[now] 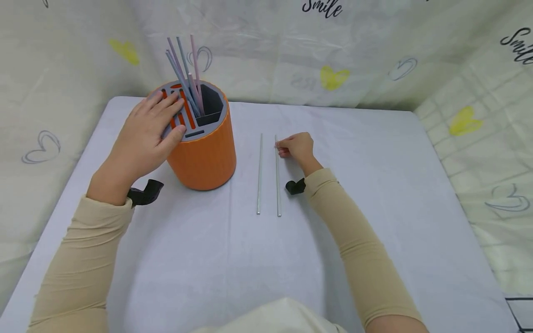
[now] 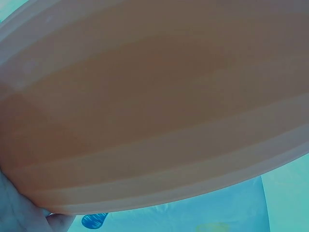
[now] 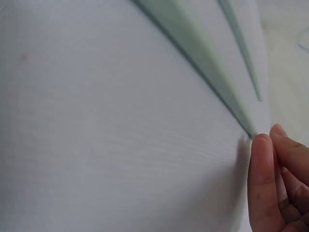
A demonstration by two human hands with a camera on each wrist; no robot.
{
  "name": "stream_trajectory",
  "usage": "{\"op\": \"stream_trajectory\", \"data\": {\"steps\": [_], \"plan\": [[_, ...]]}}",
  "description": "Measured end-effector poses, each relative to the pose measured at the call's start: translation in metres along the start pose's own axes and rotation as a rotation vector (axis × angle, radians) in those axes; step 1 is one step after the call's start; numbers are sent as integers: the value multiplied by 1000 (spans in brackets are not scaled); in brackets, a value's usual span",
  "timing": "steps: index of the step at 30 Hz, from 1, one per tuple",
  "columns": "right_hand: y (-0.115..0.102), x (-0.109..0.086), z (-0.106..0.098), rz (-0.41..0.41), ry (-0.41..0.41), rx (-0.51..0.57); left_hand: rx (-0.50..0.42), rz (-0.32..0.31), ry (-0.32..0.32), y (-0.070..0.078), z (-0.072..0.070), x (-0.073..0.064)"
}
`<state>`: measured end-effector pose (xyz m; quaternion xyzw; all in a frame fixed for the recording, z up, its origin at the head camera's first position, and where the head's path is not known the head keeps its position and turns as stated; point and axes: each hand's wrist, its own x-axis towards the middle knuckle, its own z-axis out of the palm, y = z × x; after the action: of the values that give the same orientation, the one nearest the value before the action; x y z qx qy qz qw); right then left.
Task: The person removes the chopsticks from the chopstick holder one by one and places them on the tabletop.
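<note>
My left hand (image 1: 143,127) rests flat on the slotted top of an orange round utensil holder (image 1: 204,164), fingers straight and spread. The holder's ribbed wall (image 2: 159,111) fills most of the left wrist view. Several purple, blue and pink chopsticks (image 1: 195,60) lean in its open compartment. To the holder's right, two pale green chopsticks lie side by side on the table. With thumb and fingertips, my right hand (image 1: 299,147) pinches the far, thin end of the right chopstick (image 1: 278,185). Its neighbour, the left chopstick (image 1: 260,175), lies apart from that hand.
A white cloth covers the table (image 1: 233,259). Behind it and along the sides hangs a pale curtain (image 1: 266,60) printed with hearts and lettering. The holder stands at the back left, near the table's far edge. A black wrist mount (image 1: 146,192) sits beside the left wrist.
</note>
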<state>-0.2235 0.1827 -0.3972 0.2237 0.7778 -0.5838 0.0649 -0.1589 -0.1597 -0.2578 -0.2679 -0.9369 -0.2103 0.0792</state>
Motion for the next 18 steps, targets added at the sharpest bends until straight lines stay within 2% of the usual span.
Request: {"op": "stream_trajectory", "data": {"steps": [6, 10, 18], "plan": [[-20, -10, -18, 32, 29, 171, 1, 8, -1, 0, 1, 1], [-39, -19, -24, 42, 12, 280, 5, 25, 5, 0, 0, 1], [-79, -38, -18, -13, -93, 308, 14, 24, -9, 1, -3, 0]]}}
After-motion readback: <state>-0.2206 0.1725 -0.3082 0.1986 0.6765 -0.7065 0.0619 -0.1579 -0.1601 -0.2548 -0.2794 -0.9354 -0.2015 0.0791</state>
